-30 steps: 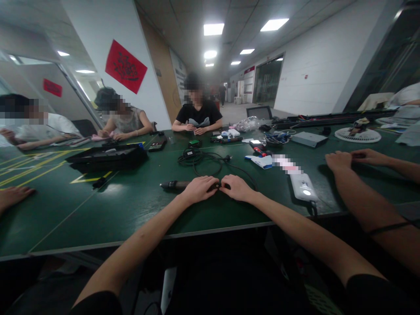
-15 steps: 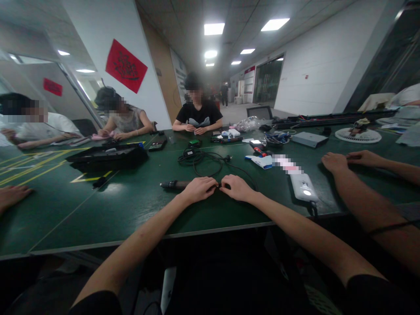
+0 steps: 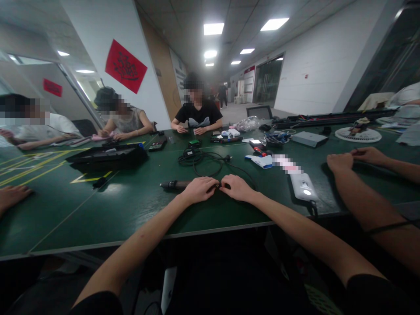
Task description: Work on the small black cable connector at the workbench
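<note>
My left hand is closed over the rear part of a dark rod-shaped tool lying on the green table; the tool's tip points left. My right hand lies right beside it, fingers curled and pinching something small and dark where the tool's black cable begins. The two hands almost touch. The cable loops away toward the middle of the table.
A white device lies to the right, a black case at the left. A co-worker's two forearms and hands rest at my right, another hand at far left. Three people sit across; small tools clutter the far side.
My hands and the tool stay where they were. The co-worker's hands at the right have shifted slightly on the table.
</note>
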Demonstrator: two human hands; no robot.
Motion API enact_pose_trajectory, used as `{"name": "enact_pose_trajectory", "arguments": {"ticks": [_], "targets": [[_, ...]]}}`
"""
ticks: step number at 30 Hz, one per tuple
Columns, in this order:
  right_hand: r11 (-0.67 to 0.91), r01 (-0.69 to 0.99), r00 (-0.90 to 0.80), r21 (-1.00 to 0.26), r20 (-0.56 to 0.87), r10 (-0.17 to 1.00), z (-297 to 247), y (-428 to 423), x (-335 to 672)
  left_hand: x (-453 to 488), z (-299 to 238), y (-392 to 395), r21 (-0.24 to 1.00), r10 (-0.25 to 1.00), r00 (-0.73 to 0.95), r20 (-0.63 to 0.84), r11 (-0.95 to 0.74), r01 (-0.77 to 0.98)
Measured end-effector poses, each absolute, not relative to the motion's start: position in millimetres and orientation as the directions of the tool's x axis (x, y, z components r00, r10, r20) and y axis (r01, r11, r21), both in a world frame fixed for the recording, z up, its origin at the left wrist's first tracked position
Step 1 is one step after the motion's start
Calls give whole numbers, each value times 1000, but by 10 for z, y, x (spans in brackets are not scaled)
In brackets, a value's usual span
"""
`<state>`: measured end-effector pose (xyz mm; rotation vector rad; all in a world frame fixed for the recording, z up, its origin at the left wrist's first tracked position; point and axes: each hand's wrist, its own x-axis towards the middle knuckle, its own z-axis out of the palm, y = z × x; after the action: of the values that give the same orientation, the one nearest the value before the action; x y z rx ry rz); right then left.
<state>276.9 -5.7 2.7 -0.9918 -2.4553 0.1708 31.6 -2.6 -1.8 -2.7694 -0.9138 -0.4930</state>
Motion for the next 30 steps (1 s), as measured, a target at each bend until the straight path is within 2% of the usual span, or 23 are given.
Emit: {"name": "enact_pose_trajectory", "arguments": {"ticks": [7, 13, 18, 24, 30], "targets": [[736, 614, -627, -284, 390, 674, 34, -63, 2773, 320, -58, 11, -38, 603, 702, 379, -748, 663], [731, 620, -626, -286, 381, 680, 37, -62, 2768, 312, -46, -5, -66, 548, 756, 358, -793, 606], [737, 615, -634, -280, 381, 673, 30, -48, 2769, 319, -60, 8, -52, 603, 704, 376, -744, 666], [739, 613, -626, -278, 399, 670, 11, -48, 2763, 310, -56, 6, -72, 529, 763, 371, -803, 592], [728, 619, -621, -293, 385, 683, 27, -55, 2766, 323, -62, 11, -69, 595, 706, 383, -744, 665]]}}
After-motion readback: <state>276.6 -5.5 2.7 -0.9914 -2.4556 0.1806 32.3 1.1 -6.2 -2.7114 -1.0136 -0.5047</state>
